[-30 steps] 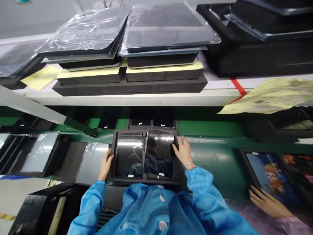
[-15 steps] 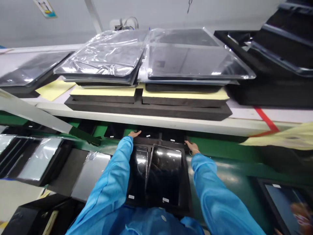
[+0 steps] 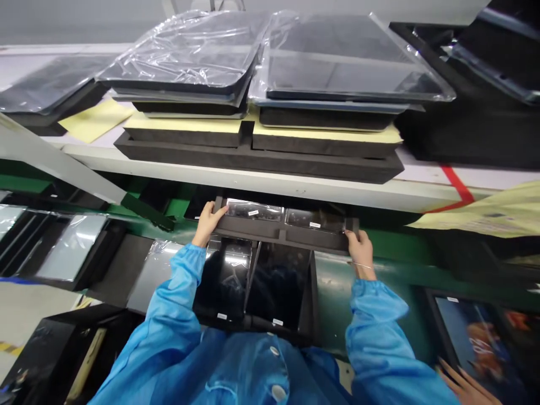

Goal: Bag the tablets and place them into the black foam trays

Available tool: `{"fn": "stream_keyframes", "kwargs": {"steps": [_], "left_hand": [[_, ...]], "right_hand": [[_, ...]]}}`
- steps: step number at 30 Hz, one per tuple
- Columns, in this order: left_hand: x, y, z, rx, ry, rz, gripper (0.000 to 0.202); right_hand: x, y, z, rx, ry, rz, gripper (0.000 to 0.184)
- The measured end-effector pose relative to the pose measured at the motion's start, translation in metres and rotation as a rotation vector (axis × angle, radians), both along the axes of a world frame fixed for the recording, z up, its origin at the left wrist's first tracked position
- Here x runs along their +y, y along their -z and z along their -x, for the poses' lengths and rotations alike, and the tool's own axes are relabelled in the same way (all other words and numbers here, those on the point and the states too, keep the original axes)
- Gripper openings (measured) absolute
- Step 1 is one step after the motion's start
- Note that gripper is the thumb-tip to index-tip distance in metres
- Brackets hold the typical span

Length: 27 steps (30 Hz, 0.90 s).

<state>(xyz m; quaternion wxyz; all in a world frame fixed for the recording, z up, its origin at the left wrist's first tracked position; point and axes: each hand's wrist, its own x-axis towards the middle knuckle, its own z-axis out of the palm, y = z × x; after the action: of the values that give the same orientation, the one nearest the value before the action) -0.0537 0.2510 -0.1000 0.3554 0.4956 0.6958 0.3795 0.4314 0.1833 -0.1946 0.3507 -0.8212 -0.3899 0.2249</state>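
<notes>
A dark foam tray point(image 3: 270, 229) carrying two dark glass panels with small white labels is tilted up just below the shelf edge. My left hand point(image 3: 208, 220) grips its left end, and my right hand point(image 3: 360, 250) grips its right end. The tray's far part is hidden under the shelf. Closer to my body lies a second foam tray point(image 3: 313, 298), with a left black panel point(image 3: 223, 281) and a right black panel point(image 3: 276, 287) side by side in it, each with a white label at its near edge.
Above runs a white shelf point(image 3: 295, 188) with film-wrapped panels point(image 3: 333, 67) stacked on foam. A slanted post point(image 3: 63, 163) stands at left, near wrapped panels point(image 3: 71, 247) in trays. At lower right, another person's hand point(image 3: 464, 382) is by a lit display point(image 3: 468, 337).
Both hands have closed on the far tray's ends; its near side has risen and come towards me. The view has tipped downward, and another person's hand shows more at lower right.
</notes>
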Motion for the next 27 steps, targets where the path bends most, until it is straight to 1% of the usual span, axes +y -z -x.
{"fn": "stream_keyframes", "kwargs": {"steps": [2,3,4,5,7,9,10,12,13,14,16,17,18,20,21,22,23,24,25,27], "left_hand": [[-0.027,-0.018,0.014,0.014,0.011,-0.025,0.056],[-0.045,-0.023,0.021,0.027,0.018,-0.028,0.058],[-0.066,-0.026,0.029,0.044,0.026,-0.027,0.058],[-0.088,-0.026,0.037,0.066,0.031,-0.023,0.058],[-0.138,-0.016,0.053,0.126,0.031,-0.001,0.054],[-0.185,0.001,0.069,0.208,0.001,0.029,0.053],[-0.204,0.01,0.075,0.254,-0.019,0.045,0.055],[-0.231,0.026,0.08,0.35,-0.085,0.065,0.057],[-0.237,0.032,0.076,0.407,-0.128,0.063,0.059],[-0.239,0.036,0.067,0.478,-0.157,0.048,0.061],[-0.227,0.041,0.034,0.642,-0.149,-0.007,0.068],[-0.216,0.042,0.011,0.718,-0.063,-0.037,0.072],[-0.203,0.042,-0.013,0.759,0.015,-0.051,0.075],[-0.174,0.043,-0.059,0.792,0.122,0.018,0.08],[-0.161,0.043,-0.077,0.797,0.139,0.078,0.082],[-0.15,0.043,-0.091,0.798,0.138,0.095,0.084],[-0.142,0.042,-0.1,0.796,0.138,0.116,0.085],[-0.136,0.039,-0.103,0.791,0.138,0.123,0.086],[-0.134,0.035,-0.101,0.784,0.147,0.122,0.086],[-0.136,0.02,-0.083,0.761,0.19,0.116,0.086]], "right_hand": [[-0.033,-0.011,0.005,-0.03,-0.013,-0.059,0.032],[-0.053,-0.015,0.011,-0.044,-0.024,-0.087,0.033],[-0.075,-0.016,0.019,-0.057,-0.039,-0.114,0.035],[-0.099,-0.016,0.029,-0.07,-0.055,-0.139,0.037],[-0.146,-0.009,0.055,-0.099,-0.096,-0.182,0.043],[-0.187,0.002,0.083,-0.132,-0.15,-0.205,0.047],[-0.203,0.007,0.096,-0.151,-0.173,-0.207,0.047],[-0.222,0.011,0.12,-0.213,-0.183,-0.201,0.046],[-0.225,0.01,0.131,-0.256,-0.172,-0.195,0.044],[-0.224,0.007,0.142,-0.302,-0.157,-0.19,0.046],[-0.212,-0.005,0.166,-0.38,-0.18,-0.179,0.059],[-0.201,-0.012,0.18,-0.406,-0.229,-0.171,0.067],[-0.188,-0.019,0.195,-0.418,-0.305,-0.161,0.074],[-0.158,-0.028,0.227,-0.417,-0.477,-0.127,0.079],[-0.142,-0.03,0.243,-0.411,-0.536,-0.107,0.081],[-0.127,-0.031,0.258,-0.4,-0.573,-0.083,0.083],[-0.114,-0.031,0.271,-0.386,-0.587,-0.055,0.087],[-0.104,-0.031,0.281,-0.369,-0.589,-0.03,0.091],[-0.097,-0.033,0.287,-0.348,-0.583,-0.008,0.096],[-0.092,-0.041,0.287,-0.287,-0.57,0.016,0.106]]}}
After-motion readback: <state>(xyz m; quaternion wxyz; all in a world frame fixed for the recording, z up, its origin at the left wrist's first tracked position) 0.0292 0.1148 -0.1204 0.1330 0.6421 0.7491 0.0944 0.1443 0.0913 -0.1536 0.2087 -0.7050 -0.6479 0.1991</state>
